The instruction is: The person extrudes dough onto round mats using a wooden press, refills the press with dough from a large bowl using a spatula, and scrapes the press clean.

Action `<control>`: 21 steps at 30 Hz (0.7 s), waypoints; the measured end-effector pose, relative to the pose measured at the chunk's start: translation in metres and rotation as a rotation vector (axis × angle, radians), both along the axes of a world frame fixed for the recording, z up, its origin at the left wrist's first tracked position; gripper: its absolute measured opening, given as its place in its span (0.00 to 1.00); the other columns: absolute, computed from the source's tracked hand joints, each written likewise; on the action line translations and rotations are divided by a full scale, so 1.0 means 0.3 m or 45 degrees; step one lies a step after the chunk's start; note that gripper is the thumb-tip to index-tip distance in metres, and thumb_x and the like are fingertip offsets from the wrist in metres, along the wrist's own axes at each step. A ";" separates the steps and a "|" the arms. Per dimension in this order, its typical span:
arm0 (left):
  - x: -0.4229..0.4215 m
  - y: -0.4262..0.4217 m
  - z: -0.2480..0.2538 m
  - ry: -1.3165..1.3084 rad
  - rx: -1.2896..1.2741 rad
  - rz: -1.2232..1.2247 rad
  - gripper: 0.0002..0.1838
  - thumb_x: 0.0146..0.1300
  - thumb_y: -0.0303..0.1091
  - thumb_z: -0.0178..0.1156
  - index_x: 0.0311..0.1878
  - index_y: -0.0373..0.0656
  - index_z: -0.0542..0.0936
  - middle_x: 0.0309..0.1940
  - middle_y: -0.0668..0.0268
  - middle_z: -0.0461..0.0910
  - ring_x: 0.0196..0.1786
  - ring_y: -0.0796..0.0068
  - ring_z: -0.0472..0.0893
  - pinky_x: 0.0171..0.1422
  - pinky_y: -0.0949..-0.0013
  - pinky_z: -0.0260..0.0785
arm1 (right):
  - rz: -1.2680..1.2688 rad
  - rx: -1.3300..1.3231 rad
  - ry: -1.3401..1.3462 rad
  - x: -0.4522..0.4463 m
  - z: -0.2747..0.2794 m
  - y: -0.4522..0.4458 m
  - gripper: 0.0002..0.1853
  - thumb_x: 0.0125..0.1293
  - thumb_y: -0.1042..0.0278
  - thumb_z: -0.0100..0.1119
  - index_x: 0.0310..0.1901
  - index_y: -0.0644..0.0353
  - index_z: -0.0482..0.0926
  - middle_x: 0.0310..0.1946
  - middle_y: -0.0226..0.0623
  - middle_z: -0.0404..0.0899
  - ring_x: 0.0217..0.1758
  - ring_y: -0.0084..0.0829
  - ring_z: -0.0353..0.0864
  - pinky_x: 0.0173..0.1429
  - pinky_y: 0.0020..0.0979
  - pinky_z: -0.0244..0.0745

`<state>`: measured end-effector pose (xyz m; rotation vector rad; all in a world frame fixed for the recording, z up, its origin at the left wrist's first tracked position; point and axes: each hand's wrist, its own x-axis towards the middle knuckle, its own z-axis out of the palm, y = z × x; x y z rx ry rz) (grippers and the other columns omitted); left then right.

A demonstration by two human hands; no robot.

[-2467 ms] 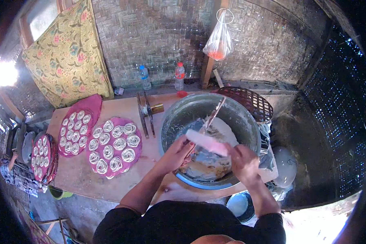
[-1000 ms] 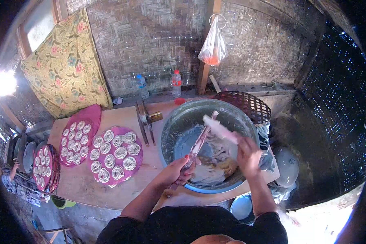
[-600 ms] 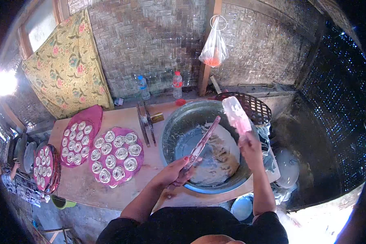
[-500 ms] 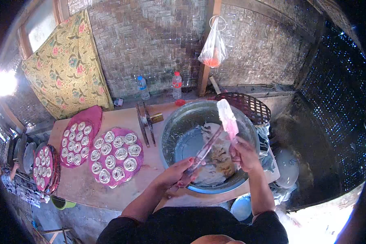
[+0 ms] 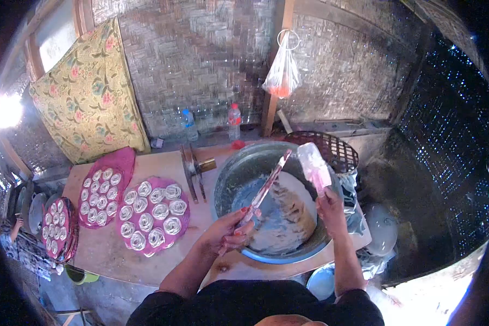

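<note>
Over the near left rim of a large round basin (image 5: 231, 168), my left hand (image 5: 236, 227) grips a long narrow stick (image 5: 269, 186) coated with pale paste. The stick slants up and right across the basin. My right hand (image 5: 330, 209) is closed round the handle of a pink and white spatula (image 5: 314, 167), its flat blade pointing up at the basin's right side. The two tools are apart. White and brownish dough (image 5: 290, 220) lies in the basin below them.
Pink round mats (image 5: 160, 209) with white noodle-like coils cover the table's left part. A wooden press (image 5: 193, 171) stands behind. Two bottles (image 5: 234, 122) stand by the wall, and a woven basket (image 5: 331, 149) sits behind the basin. Another person (image 5: 24, 247) is at the far left.
The spatula has swung from across the stick to upright at the right, and my hands have moved apart. The stick has turned steeper. The view has tilted slightly.
</note>
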<state>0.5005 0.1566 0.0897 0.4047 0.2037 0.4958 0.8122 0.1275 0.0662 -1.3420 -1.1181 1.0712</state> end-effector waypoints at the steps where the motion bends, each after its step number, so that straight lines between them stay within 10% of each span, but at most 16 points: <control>1: 0.010 0.004 0.001 -0.012 0.017 -0.005 0.18 0.74 0.43 0.40 0.57 0.40 0.66 0.17 0.72 0.62 0.08 0.90 0.55 0.07 0.85 0.46 | -0.153 0.210 -0.247 -0.011 -0.003 0.011 0.10 0.72 0.63 0.47 0.45 0.60 0.73 0.25 0.27 0.70 0.20 0.15 0.63 0.22 0.18 0.57; 4: 0.044 -0.011 -0.017 -0.003 0.023 -0.102 0.18 0.75 0.43 0.39 0.58 0.42 0.66 0.19 0.72 0.64 0.09 0.91 0.57 0.07 0.86 0.50 | -0.428 0.786 -0.910 -0.126 0.126 0.024 0.19 0.68 0.75 0.46 0.61 0.61 0.71 0.37 0.44 0.73 0.40 0.34 0.71 0.50 0.31 0.68; 16: 0.015 -0.023 -0.053 -0.424 -0.341 -0.129 0.17 0.75 0.43 0.37 0.56 0.42 0.67 0.17 0.72 0.61 0.08 0.91 0.57 0.07 0.87 0.53 | -0.474 0.688 -1.077 -0.109 0.025 -0.007 0.28 0.56 0.85 0.52 0.59 0.53 0.76 0.34 0.44 0.70 0.37 0.41 0.71 0.45 0.36 0.70; 19: -0.011 0.012 -0.003 -0.319 -0.208 -0.071 0.18 0.75 0.45 0.38 0.57 0.44 0.66 0.17 0.73 0.60 0.08 0.90 0.56 0.07 0.84 0.49 | -0.445 0.715 -1.123 -0.083 0.035 -0.024 0.27 0.54 0.86 0.51 0.56 0.55 0.77 0.35 0.44 0.72 0.40 0.44 0.74 0.47 0.37 0.71; 21: -0.009 0.003 0.048 0.351 0.295 0.070 0.20 0.75 0.47 0.38 0.58 0.44 0.67 0.19 0.73 0.60 0.11 0.88 0.56 0.11 0.81 0.48 | -0.380 0.666 -0.991 -0.102 0.115 -0.067 0.29 0.50 0.86 0.53 0.56 0.52 0.77 0.35 0.42 0.73 0.40 0.45 0.76 0.47 0.38 0.73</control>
